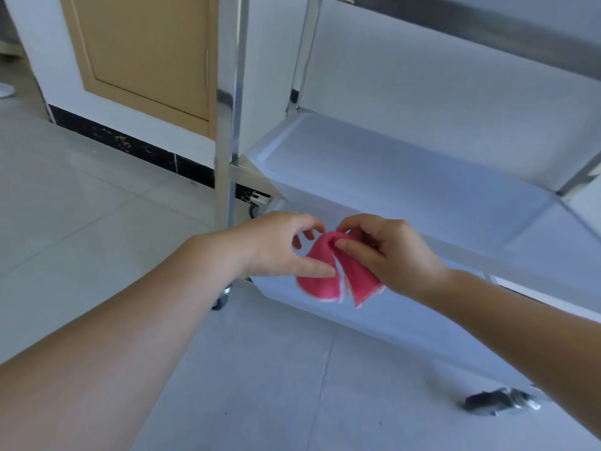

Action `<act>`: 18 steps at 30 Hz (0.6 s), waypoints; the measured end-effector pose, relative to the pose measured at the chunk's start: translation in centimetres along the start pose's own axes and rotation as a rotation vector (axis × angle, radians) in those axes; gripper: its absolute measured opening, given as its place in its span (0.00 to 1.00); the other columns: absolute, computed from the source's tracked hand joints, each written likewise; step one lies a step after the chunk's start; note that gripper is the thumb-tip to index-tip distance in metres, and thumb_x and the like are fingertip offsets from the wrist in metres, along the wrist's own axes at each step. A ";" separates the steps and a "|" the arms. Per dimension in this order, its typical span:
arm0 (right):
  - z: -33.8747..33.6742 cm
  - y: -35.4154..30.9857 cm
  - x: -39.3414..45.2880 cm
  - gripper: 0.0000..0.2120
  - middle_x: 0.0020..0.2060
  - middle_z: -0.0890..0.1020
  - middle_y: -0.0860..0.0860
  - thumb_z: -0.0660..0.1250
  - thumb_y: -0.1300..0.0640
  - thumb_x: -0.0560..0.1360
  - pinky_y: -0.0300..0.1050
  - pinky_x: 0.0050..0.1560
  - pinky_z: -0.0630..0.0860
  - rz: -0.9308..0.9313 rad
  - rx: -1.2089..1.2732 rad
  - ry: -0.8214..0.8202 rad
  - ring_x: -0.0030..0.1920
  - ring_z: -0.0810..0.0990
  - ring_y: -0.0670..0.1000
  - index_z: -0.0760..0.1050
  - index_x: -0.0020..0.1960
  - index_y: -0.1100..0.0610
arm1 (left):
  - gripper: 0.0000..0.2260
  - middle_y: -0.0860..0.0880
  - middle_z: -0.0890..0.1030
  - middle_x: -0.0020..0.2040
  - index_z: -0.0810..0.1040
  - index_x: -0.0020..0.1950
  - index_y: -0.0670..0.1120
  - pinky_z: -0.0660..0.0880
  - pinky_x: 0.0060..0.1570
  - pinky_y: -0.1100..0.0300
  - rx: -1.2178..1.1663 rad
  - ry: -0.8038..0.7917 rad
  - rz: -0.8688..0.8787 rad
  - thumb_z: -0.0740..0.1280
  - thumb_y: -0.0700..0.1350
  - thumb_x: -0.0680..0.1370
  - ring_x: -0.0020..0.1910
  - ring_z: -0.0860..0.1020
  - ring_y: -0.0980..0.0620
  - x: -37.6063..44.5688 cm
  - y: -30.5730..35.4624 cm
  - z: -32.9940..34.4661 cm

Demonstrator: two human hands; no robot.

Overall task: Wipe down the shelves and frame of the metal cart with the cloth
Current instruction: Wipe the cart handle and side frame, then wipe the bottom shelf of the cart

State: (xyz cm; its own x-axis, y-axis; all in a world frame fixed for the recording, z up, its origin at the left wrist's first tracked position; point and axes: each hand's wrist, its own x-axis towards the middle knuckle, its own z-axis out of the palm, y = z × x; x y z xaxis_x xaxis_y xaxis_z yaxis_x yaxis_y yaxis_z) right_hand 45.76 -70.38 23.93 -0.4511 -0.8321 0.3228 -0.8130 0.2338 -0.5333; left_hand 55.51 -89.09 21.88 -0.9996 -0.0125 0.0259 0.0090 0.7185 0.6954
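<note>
The left hand [276,245], fingers curled, pinches one folded pink cloth with pale edging [328,275] that the right hand [387,252] also grips, both held before the shiny metal cart's lower shelf [406,170]; two castor wheels show, though blurred

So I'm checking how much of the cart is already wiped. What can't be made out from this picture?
- Cart: the top shelf is cut off by the upper edge of the head view.
- Shelf cleanliness: glare washes out the surface.
- Cloth: partly hidden by the left hand and right hand; its edges are blurred.
- Near wheel: blurred.
</note>
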 end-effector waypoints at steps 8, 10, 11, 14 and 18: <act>-0.3 3.4 -3.0 0.12 0.40 0.81 0.45 0.67 0.60 0.73 0.33 0.37 0.73 0.207 -0.100 -0.256 0.38 0.77 0.43 0.76 0.53 0.46 | 0.11 0.55 0.79 0.42 0.76 0.48 0.57 0.75 0.39 0.59 0.106 -0.025 0.003 0.64 0.41 0.71 0.41 0.78 0.54 3.3 -0.2 4.3; -0.8 4.2 -3.6 0.15 0.38 0.80 0.43 0.65 0.61 0.70 0.32 0.36 0.71 0.262 -0.179 -0.396 0.36 0.75 0.42 0.76 0.52 0.46 | 0.12 0.54 0.79 0.43 0.75 0.46 0.57 0.74 0.39 0.60 0.120 -0.067 0.002 0.61 0.40 0.71 0.42 0.77 0.54 4.0 -0.5 4.9; -0.9 4.8 -4.0 0.15 0.36 0.79 0.43 0.65 0.61 0.68 0.31 0.34 0.70 0.292 -0.223 -0.445 0.35 0.75 0.42 0.76 0.51 0.46 | 0.12 0.54 0.79 0.44 0.74 0.46 0.58 0.74 0.40 0.60 0.129 -0.100 0.012 0.60 0.40 0.72 0.43 0.77 0.54 4.3 -0.7 5.4; -1.0 7.0 -5.5 0.14 0.35 0.76 0.42 0.64 0.62 0.67 0.29 0.33 0.67 0.383 -0.341 -0.512 0.37 0.73 0.44 0.76 0.51 0.49 | 0.11 0.53 0.79 0.47 0.76 0.49 0.57 0.74 0.45 0.59 0.146 -0.193 0.036 0.61 0.42 0.74 0.46 0.77 0.52 5.4 -1.0 7.3; -1.3 9.8 -8.3 0.17 0.42 0.76 0.40 0.60 0.62 0.74 0.31 0.36 0.72 0.564 -0.237 -0.414 0.40 0.78 0.45 0.70 0.58 0.47 | 0.09 0.53 0.78 0.50 0.74 0.56 0.56 0.73 0.49 0.58 0.089 -0.199 0.027 0.62 0.47 0.77 0.48 0.76 0.53 6.9 -1.5 10.0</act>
State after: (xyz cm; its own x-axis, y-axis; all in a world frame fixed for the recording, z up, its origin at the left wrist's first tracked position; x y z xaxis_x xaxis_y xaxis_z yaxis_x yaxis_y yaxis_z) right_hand 41.09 -60.49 17.08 -0.6864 -0.6639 -0.2967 -0.5774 0.7457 -0.3325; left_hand 48.30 -83.30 13.78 -0.9847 0.1389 -0.1051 0.0421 0.7752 0.6304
